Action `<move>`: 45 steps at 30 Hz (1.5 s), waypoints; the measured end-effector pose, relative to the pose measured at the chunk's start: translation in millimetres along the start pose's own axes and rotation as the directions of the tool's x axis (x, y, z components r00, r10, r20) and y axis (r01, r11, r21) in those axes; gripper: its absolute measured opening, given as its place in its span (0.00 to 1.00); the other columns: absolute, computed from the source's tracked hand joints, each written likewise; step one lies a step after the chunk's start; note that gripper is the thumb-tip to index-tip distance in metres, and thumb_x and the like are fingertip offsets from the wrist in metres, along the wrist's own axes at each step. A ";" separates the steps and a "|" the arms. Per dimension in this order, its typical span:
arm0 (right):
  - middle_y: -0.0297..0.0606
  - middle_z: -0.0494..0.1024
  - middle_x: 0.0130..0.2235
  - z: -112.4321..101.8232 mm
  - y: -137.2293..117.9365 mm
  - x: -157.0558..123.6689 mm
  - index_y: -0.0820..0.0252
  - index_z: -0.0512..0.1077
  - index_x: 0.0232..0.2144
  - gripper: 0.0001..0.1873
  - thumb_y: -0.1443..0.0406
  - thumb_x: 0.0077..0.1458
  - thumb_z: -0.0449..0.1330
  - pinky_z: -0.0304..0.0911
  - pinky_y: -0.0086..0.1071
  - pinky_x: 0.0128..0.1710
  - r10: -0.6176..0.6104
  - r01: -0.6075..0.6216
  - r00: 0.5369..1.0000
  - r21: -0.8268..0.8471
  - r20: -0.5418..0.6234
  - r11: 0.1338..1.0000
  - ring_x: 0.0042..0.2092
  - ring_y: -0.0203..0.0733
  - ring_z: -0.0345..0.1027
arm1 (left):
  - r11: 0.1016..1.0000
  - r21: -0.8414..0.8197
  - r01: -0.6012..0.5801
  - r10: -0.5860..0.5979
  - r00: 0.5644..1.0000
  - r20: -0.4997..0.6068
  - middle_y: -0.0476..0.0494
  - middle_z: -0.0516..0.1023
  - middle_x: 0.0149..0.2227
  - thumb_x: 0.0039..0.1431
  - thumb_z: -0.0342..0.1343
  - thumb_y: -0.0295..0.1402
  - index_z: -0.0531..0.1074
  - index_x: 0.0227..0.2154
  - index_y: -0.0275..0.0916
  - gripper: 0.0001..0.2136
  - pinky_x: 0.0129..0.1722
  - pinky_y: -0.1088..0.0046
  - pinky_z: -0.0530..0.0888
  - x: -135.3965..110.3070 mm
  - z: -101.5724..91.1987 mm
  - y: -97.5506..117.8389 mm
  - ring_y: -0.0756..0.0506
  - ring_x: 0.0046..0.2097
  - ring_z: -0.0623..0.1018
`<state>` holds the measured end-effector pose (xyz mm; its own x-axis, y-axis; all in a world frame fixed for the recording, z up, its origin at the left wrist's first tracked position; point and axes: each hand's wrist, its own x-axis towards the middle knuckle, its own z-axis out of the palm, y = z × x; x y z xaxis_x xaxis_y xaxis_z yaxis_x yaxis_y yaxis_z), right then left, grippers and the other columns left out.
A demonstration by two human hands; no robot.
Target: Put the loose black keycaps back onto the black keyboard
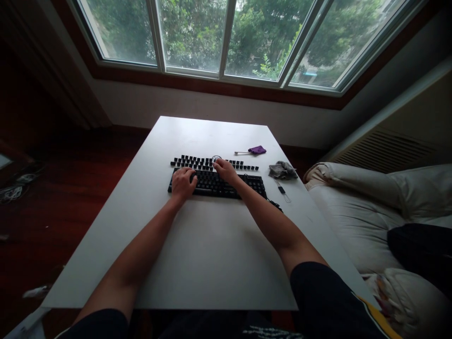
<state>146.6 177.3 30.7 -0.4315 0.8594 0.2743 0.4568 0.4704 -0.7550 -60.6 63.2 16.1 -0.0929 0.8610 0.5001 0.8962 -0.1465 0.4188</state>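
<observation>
A black keyboard (pixel 229 183) lies across the middle of the white table. My left hand (pixel 182 182) rests over its left end, with the fingers curled towards the far edge and the thumb on top. Just behind the keyboard, loose black keycaps (pixel 197 161) stand in rows. My right hand (pixel 224 169) reaches over the keyboard to these rows, its fingers pinched together beside a small pale round thing (pixel 216 158). What exactly is between those fingertips is too small to make out. A wire keycap puller (pixel 283 192) with a black handle lies right of the keyboard.
A crumpled grey cloth (pixel 282 170) lies near the right edge of the white table (pixel 212 254). Farther back are a purple cloth (pixel 257 149) and a thin stick (pixel 241 153). The keyboard's cable (pixel 274 204) bunches at its right end. A pale sofa (pixel 346 212) stands to the right.
</observation>
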 end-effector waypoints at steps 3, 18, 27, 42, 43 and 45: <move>0.34 0.75 0.32 -12.5 7.6 12.7 0.57 0.72 0.37 0.06 0.62 0.59 0.59 0.58 0.31 0.36 -0.074 0.087 0.996 -0.295 0.054 0.951 0.34 0.39 0.66 | 0.997 0.007 0.075 -0.075 0.996 -0.051 0.41 0.76 0.51 0.64 0.53 0.36 0.77 0.44 0.43 0.10 0.57 0.54 0.69 11.2 -9.6 -19.8 0.37 0.53 0.73; 0.42 0.80 0.47 -11.3 14.9 48.8 0.55 0.76 0.48 0.12 0.62 0.63 0.61 0.60 0.31 0.39 -0.048 0.408 0.867 -0.652 0.496 0.639 0.47 0.46 0.73 | 0.936 -0.148 0.319 -0.323 0.946 0.001 0.43 0.79 0.48 0.61 0.53 0.36 0.78 0.45 0.42 0.13 0.51 0.66 0.74 10.6 1.8 -94.4 0.43 0.44 0.79; 0.45 0.80 0.44 -14.4 7.2 39.5 0.60 0.75 0.46 0.11 0.64 0.63 0.59 0.59 0.31 0.40 -0.083 0.364 0.897 -0.618 0.435 0.697 0.44 0.45 0.73 | 0.935 -0.163 0.315 -0.321 0.947 -0.006 0.42 0.79 0.47 0.61 0.53 0.35 0.78 0.45 0.42 0.13 0.50 0.66 0.74 10.8 2.7 -96.9 0.43 0.44 0.79; 0.46 0.77 0.47 -24.2 -29.0 -23.3 0.60 0.70 0.47 0.11 0.65 0.62 0.57 0.56 0.33 0.35 -0.154 0.449 0.878 -0.666 0.454 0.595 0.49 0.49 0.67 | 0.946 -0.130 0.297 -0.302 0.953 -0.018 0.42 0.77 0.48 0.61 0.53 0.35 0.77 0.45 0.42 0.13 0.51 0.65 0.73 8.5 6.5 -94.6 0.43 0.45 0.78; 0.46 0.77 0.47 -23.8 -30.0 -24.1 0.60 0.69 0.48 0.12 0.65 0.62 0.57 0.56 0.33 0.35 -0.146 0.449 0.877 -0.669 0.459 0.592 0.49 0.49 0.67 | 0.946 -0.130 0.297 -0.302 0.953 -0.017 0.42 0.77 0.48 0.61 0.53 0.35 0.77 0.45 0.42 0.13 0.51 0.65 0.73 8.6 6.5 -94.4 0.43 0.45 0.78; 0.46 0.77 0.47 -23.1 -30.5 -24.9 0.60 0.69 0.48 0.12 0.64 0.63 0.57 0.56 0.33 0.35 -0.135 0.445 0.876 -0.670 0.462 0.594 0.49 0.49 0.67 | 0.946 -0.129 0.297 -0.301 0.954 -0.015 0.42 0.77 0.48 0.61 0.53 0.35 0.77 0.45 0.42 0.13 0.51 0.65 0.74 8.9 6.5 -94.3 0.43 0.45 0.78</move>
<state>161.3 146.1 60.7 -0.7995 0.5969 0.0673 0.6006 0.7962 0.0727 -143.1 87.9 -23.8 -0.3646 0.8580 0.3618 0.7646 0.0540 0.6423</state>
